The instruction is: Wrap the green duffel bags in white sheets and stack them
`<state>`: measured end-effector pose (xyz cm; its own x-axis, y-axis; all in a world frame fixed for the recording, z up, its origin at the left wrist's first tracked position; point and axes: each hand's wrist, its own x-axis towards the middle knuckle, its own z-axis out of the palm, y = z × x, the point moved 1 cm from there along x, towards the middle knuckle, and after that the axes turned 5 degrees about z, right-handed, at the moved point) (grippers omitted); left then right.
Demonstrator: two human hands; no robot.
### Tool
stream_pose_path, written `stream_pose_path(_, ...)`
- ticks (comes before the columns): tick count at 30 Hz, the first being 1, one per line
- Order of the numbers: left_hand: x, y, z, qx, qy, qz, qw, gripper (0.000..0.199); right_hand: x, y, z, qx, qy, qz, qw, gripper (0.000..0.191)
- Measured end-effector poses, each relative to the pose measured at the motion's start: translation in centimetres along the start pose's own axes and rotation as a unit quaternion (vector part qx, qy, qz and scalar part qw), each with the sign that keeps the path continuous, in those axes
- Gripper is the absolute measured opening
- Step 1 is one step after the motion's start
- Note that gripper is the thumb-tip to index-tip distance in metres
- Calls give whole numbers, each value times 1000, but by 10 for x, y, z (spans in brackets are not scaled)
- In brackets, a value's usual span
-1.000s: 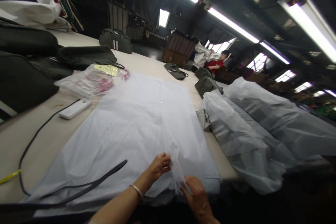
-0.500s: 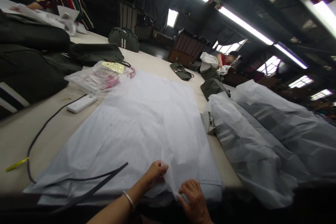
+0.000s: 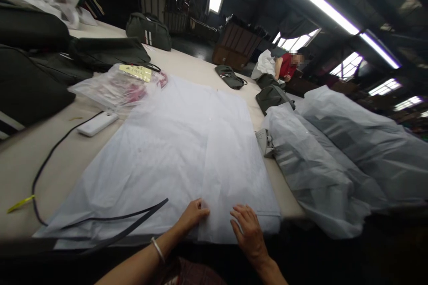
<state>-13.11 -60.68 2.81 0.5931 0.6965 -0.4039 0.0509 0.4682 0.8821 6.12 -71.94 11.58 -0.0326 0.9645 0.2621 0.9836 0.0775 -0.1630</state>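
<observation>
left hand (image 3: 191, 217), fingers clamped on white sheet (image 3: 167, 151) at near edge of tabletop (image 3: 20, 171), right hand (image 3: 250, 234) beside, its fingers apart

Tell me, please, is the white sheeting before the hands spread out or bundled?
Spread out: the white sheeting lies broadly across the table, slightly wrinkled.

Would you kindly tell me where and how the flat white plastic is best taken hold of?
I'd pinch the plastic at its near edge, between the left hand and right hand, coming from the near side and gripping from above and below: it lies flat, and that edge seems to overhang the table.
</observation>
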Motion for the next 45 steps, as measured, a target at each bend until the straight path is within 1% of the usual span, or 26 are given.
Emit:
stream_pose_path(2,0,-5,3,36,10,-1,999,29,14,-12,1,0,-4,-16,1000,38)
stream_pose_path(4,2,-8,6,76,32,-1,997,23,29,-25,11,2,-22,-35,999,49)
stream_pose_path(7,8,-9,10,132,67,-1,989,21,48,-33,38,1,-57,-46,997,59)
stream_pose_path(10,8,-7,12,166,75,-5,983,23,58,-28,69,-1,-99,-28,995,59)
stream_pose_path(11,7,-7,12,169,67,-11,983,23,59,-25,77,-1,-115,-17,993,58)
stream_pose_path(13,1,-7,12,161,30,-36,986,22,59,-18,89,-2,-144,6,990,57)
stream_pose_path(16,-9,-11,11,141,-39,-86,986,21,56,-14,98,-7,-173,28,985,56)
stream_pose_path(19,-19,-15,9,146,-78,-116,979,16,53,-14,102,-16,-179,26,983,59)
stream_pose_path(21,-26,-15,6,168,-105,-124,972,11,51,-14,103,-22,-177,22,984,61)
stream_pose_path(23,-33,-11,0,202,-145,-121,961,9,49,-14,105,-25,-175,19,984,62)
stream_pose_path(25,-38,-2,-7,250,-175,-92,948,11,48,-14,106,-27,-171,16,985,62)
stream_pose_path(26,-40,5,-11,279,-176,-63,942,11,47,-13,108,-29,-167,13,985,61)
stream_pose_path(28,-39,19,-17,341,-151,22,928,12,46,-12,110,-38,-155,4,987,62)
stream_pose_path(29,-36,26,-18,370,-136,71,916,14,45,-11,112,-44,-149,-2,988,62)
stream_pose_path(31,-29,34,-17,421,-133,158,883,17,44,-8,116,-54,-141,-15,988,62)
stream_pose_path(33,-21,35,-14,463,-157,219,844,19,44,-6,119,-62,-140,-23,988,63)
stream_pose_path(36,-11,26,-11,516,-177,272,793,16,45,-3,121,-61,-144,-22,987,65)
stream_pose_path(39,-8,10,-10,551,-165,299,761,13,46,-6,118,-40,-144,-12,989,68)
stream_pose_path(41,-6,-3,-11,568,-132,328,743,15,46,-11,114,-12,-139,1,990,67)
stream_pose_path(43,-3,-18,-13,576,-80,378,720,18,49,-17,111,31,-130,18,991,64)
stream_pose_path(45,3,-33,-14,572,-25,429,698,24,55,-16,105,85,-108,38,990,61)
